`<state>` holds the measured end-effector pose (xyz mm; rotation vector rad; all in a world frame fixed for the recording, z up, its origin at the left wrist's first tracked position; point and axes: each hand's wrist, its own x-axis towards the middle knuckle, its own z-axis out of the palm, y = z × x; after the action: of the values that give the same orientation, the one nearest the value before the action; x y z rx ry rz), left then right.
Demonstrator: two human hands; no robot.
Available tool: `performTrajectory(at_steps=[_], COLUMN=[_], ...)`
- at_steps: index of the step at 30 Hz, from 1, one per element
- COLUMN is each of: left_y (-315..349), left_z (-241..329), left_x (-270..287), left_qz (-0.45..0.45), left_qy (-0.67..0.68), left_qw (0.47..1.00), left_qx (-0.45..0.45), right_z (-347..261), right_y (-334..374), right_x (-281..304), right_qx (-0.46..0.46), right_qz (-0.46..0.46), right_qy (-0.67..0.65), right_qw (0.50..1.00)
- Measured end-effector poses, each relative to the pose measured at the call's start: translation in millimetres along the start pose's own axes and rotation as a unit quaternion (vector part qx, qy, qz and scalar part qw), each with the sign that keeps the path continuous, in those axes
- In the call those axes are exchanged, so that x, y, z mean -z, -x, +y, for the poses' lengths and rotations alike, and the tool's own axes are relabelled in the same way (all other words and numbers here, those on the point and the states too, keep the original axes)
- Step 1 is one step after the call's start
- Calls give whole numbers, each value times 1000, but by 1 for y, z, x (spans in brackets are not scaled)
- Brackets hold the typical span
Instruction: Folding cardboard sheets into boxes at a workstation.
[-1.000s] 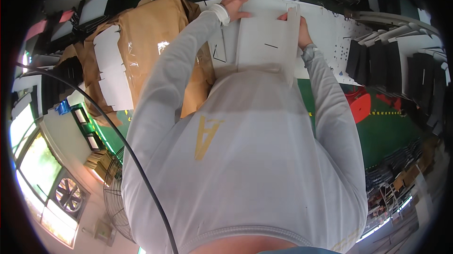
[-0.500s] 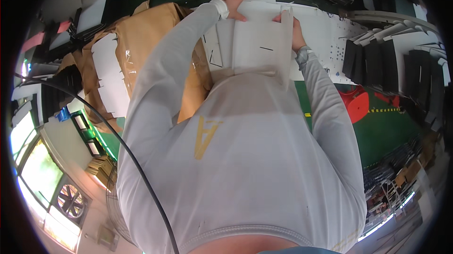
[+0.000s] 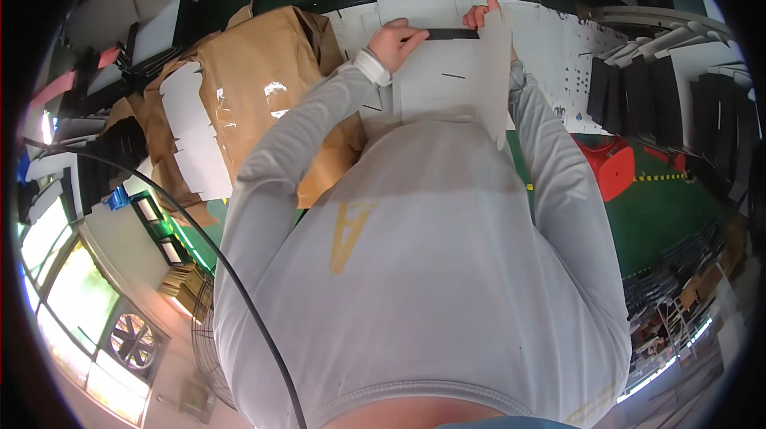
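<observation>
In front of my body lies a white cardboard sheet [image 3: 439, 70] with a short dark slit or mark in it. A black strip [image 3: 452, 33] crosses its far edge; whether it is a folded flap or a separate piece I cannot tell. My left hand [image 3: 396, 45] is closed, with thumb and finger pinched at the strip's left end. On the right, a white side panel [image 3: 494, 70] stands up steeply. My right hand [image 3: 481, 16] is at this panel's far end, its fingers curled on the near side of the strip's right end; the panel hides part of the hand.
A large brown paper wrap [image 3: 255, 86] with white card pieces [image 3: 195, 134] stands left. More white sheets [image 3: 546, 54] lie beneath and right of my work. Black-and-white boards [image 3: 638, 102] stand at the right, near a red stool [image 3: 610, 170]. A black cable [image 3: 231, 269] hangs across the left.
My left hand has moved nearer and closed at the sheet's far edge, where the black strip now shows. The right-hand panel stands out more, and my right hand has shifted slightly farther away.
</observation>
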<state>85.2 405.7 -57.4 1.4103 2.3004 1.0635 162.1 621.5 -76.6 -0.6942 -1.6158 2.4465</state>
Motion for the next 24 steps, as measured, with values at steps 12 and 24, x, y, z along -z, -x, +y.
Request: performTrajectory(at_steps=[12, 24], left_y=[1, -46], left_z=[-5, -16], left_x=[-26, -4], left_qz=[90, -247], left_qy=[132, -170], left_qw=[949, 948], left_qx=[272, -101], right_z=[0, -2], right_y=[3, 4], right_x=[0, -16], right_qx=[-11, -80], right_qz=[4, 32], right_qy=[45, 27], right_qw=[999, 996])
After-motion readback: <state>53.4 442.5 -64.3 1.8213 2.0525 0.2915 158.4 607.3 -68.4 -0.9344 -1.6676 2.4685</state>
